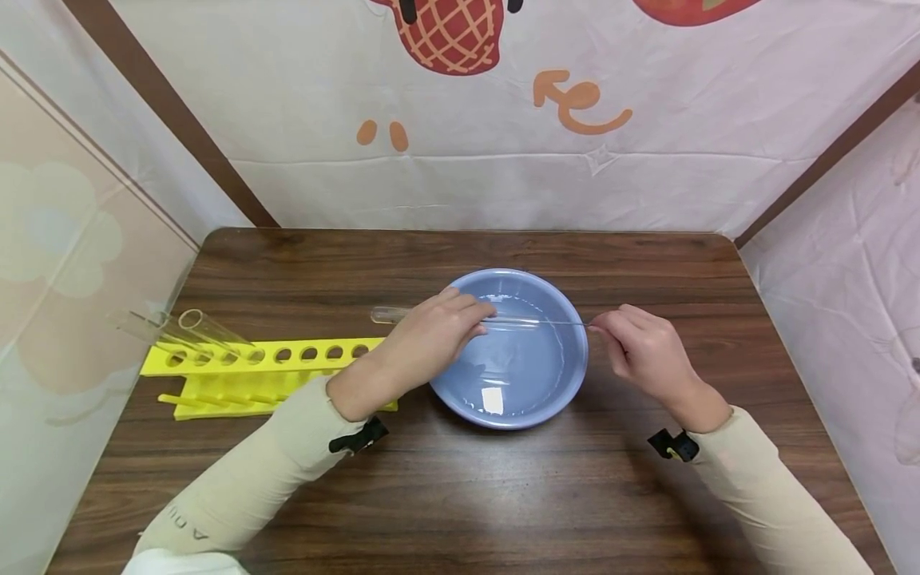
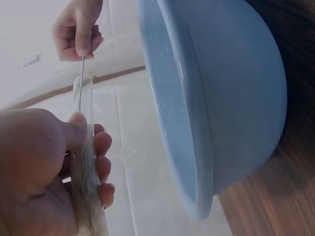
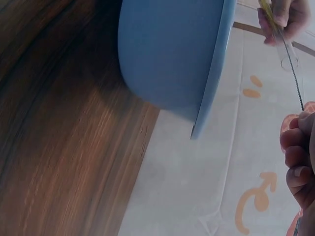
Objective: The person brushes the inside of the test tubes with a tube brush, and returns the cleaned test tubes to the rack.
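Note:
A clear glass test tube lies level over the blue basin, its rounded end sticking out to the left. My left hand grips it around the middle, thumb against the glass in the left wrist view. Inside the tube are the pale bristles of a test tube brush. Its thin twisted wire handle comes out of the tube's mouth, which points right. Just past the basin's right rim, my right hand pinches the end of that wire. Water stands in the basin.
A yellow test tube rack stands on the left of the wooden table, partly behind my left forearm. Several clear tubes lean in its left holes. Printed cloth hangs behind the table and at both sides.

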Demonstrator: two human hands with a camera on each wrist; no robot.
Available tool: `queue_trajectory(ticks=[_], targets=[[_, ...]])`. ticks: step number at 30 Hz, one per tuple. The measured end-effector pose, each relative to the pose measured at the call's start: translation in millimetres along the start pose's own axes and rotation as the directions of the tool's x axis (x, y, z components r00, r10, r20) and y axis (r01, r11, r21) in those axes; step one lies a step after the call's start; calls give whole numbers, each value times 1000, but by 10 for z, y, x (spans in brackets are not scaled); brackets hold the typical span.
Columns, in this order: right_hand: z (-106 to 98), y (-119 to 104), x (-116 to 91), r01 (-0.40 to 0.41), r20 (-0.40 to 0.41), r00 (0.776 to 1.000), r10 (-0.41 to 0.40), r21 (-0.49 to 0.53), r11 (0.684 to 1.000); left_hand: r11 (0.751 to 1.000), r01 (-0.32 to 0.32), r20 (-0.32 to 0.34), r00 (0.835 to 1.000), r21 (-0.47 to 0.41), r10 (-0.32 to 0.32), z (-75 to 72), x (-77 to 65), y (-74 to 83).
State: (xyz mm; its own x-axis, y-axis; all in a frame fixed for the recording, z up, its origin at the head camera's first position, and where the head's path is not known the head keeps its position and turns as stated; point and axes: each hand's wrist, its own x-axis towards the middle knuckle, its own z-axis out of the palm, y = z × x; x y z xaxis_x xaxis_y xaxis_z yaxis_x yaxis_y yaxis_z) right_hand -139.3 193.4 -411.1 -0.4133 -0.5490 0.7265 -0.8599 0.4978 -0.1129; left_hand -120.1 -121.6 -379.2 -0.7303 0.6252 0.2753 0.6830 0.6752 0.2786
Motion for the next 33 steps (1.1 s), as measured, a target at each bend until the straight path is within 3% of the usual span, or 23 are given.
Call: queue_trajectory(ticks=[8,10,12,14,15,17,20,22,23,25,27,29,33], targets=[[80,-84,62,-36,24,999,35,55,998,1000,1,26,1000,1,-1,-1,33,37],[67,-94,64,-107,64,993,102,88,990,1000,3,27,1000,5,-4,-3,36,31],[35,-104,71,-235,136,967,216,148,961,1000,-1,22,1000,8,1,-4,37,23],[-15,-112,90,-403,242,905,350,221,888,1000,-6,15,1000,9,6,-5,37,17],[-39,-112,105,-489,308,860,407,262,832,1000,-7,14,1000,6,7,-6,36,16],[-83,-110,140,-647,455,748,483,339,683,1000,-4,13,1000,3,4,-9,33,18],[-130,-97,183,-809,658,581,478,404,427,1000,-5,18,1000,4,5,-15,32,32],[-143,-82,193,-867,750,497,437,418,270,1000,-12,21,1000,11,12,-21,33,45],[-150,-77,193,-884,780,467,416,417,210,1000,-16,23,1000,14,16,-23,32,52],[-160,-64,186,-901,821,429,378,419,111,999,-28,27,999,22,28,-22,34,59],[-171,-52,178,-905,841,415,348,421,61,999,-37,26,999,30,36,-26,34,60],[-179,-46,174,-903,847,415,333,428,37,999,-41,26,999,36,40,-31,31,55],[-173,-60,177,-873,809,468,357,485,46,998,-51,20,999,37,51,-48,26,37]])
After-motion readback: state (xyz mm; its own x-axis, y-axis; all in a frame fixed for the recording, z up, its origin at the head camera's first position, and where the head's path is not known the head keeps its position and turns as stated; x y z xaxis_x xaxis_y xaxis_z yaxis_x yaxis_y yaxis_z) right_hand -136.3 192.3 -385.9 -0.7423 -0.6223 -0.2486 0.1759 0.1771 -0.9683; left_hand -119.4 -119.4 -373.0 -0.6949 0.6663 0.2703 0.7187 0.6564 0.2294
